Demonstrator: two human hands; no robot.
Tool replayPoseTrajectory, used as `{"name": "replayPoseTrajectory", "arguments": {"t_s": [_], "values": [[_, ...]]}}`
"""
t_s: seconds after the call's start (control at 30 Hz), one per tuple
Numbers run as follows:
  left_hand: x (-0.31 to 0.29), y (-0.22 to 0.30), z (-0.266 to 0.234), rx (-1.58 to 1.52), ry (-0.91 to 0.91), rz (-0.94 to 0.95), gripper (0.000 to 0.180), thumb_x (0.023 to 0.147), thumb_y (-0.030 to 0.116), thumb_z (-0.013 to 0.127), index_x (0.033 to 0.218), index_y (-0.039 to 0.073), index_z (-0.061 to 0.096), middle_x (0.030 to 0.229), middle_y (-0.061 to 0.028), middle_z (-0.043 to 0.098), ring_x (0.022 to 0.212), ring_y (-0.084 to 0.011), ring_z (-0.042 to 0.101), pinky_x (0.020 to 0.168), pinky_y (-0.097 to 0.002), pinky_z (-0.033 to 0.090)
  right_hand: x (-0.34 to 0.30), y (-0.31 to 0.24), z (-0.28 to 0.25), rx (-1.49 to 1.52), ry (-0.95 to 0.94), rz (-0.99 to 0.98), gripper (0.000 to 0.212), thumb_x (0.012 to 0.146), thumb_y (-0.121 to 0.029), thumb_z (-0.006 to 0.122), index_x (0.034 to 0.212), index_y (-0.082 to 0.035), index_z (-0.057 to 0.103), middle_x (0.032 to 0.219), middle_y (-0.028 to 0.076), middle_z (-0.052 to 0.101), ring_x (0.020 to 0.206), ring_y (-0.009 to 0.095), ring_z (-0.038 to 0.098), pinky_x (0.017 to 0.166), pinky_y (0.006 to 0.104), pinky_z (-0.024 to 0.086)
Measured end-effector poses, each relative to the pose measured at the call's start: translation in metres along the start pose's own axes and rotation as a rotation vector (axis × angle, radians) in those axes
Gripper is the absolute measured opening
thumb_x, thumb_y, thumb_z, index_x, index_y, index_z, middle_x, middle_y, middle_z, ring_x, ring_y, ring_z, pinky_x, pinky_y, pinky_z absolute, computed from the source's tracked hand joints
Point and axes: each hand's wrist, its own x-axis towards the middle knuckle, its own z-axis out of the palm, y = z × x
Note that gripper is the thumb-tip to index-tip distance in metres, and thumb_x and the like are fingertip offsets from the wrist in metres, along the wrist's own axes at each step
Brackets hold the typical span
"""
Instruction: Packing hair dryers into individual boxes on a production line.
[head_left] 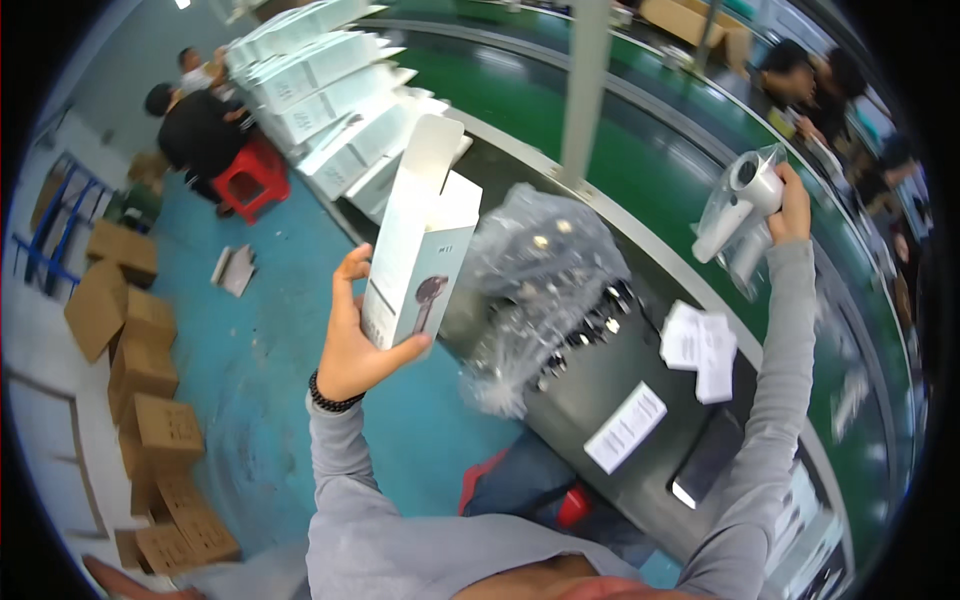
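My left hand (pixel 352 352) is wrapped round the lower part of a tall white carton (pixel 415 275) with a hair dryer pictured on its side. The carton stands tilted, its top flap raised. Out to the right, above the green conveyor, my right hand (pixel 792 208) grips a white hair dryer (pixel 728 215) in a see-through plastic bag. On the dark bench between my arms lies a large plastic bag (pixel 545 245), with several black plugs and cords (pixel 590 335) spilling out. White paper leaflets (pixel 700 345) and a small white printed box (pixel 625 427) lie nearer me.
Stacked white cartons (pixel 320 110) rise at the far left of the bench. A grey post (pixel 585 100) stands by the green conveyor belt (pixel 640 165). A dark phone (pixel 706 455) lies near my right forearm. Brown boxes (pixel 165 430) line the left floor; other people sit beyond.
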Motion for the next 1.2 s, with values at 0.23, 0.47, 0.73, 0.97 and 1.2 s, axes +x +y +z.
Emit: {"name": "replayPoseTrajectory", "arguments": {"t_s": [0.23, 0.47, 0.73, 0.97, 1.2], "values": [[-0.063, 0.048, 0.056, -0.616, -0.400, 0.008, 0.104, 0.057, 0.037, 0.086, 0.134, -0.003, 0.027, 0.122, -0.0172, 0.046, 0.109, -0.0254, 0.050, 0.091, -0.0377, 0.041, -0.274, -0.048, -0.068, 0.040, -0.271, -0.066, 0.020, 0.091, -0.019, 0.046, 0.090, -0.002, 0.056, 0.085, 0.012, 0.062, 0.079, 0.023, 0.061, 0.073, 0.0348, 0.051], [-0.166, 0.042, 0.209, -0.867, -1.256, -0.853, 0.104, 0.065, 0.027, 0.081, 0.141, 0.003, 0.015, 0.131, -0.0191, 0.040, 0.118, -0.0282, 0.044, 0.097, -0.0385, 0.038, -0.515, 0.010, -0.165, 0.522, -0.035, 0.159, 0.014, 0.079, -0.004, 0.054, 0.070, -0.007, 0.045, 0.067, 0.013, 0.057, 0.067, 0.031, 0.062, 0.061, 0.0434, 0.052], [-0.254, 0.028, 0.267, -0.722, -1.681, -0.370, 0.090, 0.074, 0.041, 0.070, 0.137, -0.003, 0.023, 0.129, -0.0087, 0.042, 0.117, -0.0178, 0.042, 0.099, -0.0298, 0.030, -0.602, 0.120, -0.230, 0.510, 0.334, 0.211, 0.011, 0.083, -0.003, 0.051, 0.092, -0.005, 0.056, 0.083, 0.005, 0.060, 0.074, 0.011, 0.059, 0.065, 0.0258, 0.049], [-0.290, 0.007, 0.282, -0.932, -1.614, -0.790, 0.098, 0.066, 0.043, 0.077, 0.136, -0.004, 0.027, 0.131, -0.0122, 0.044, 0.118, -0.0227, 0.045, 0.099, -0.0341, 0.035, -0.608, 0.141, -0.270, -0.510, 0.338, -0.011, 0.012, 0.083, -0.007, 0.052, 0.085, 0.003, 0.058, 0.086, 0.011, 0.062, 0.078, 0.017, 0.057, 0.071, 0.0282, 0.045], [-0.275, 0.055, 0.289, -0.808, -1.712, -0.587, 0.106, 0.063, 0.038, 0.082, 0.141, 0.001, 0.020, 0.133, -0.0073, 0.039, 0.123, -0.0164, 0.036, 0.102, -0.0290, 0.025, -0.608, 0.075, -0.257, -0.469, 0.051, -0.145, 0.031, 0.090, -0.020, 0.041, 0.112, 0.001, 0.048, 0.102, 0.018, 0.049, 0.093, 0.032, 0.046, 0.088, 0.0371, 0.036]]}}
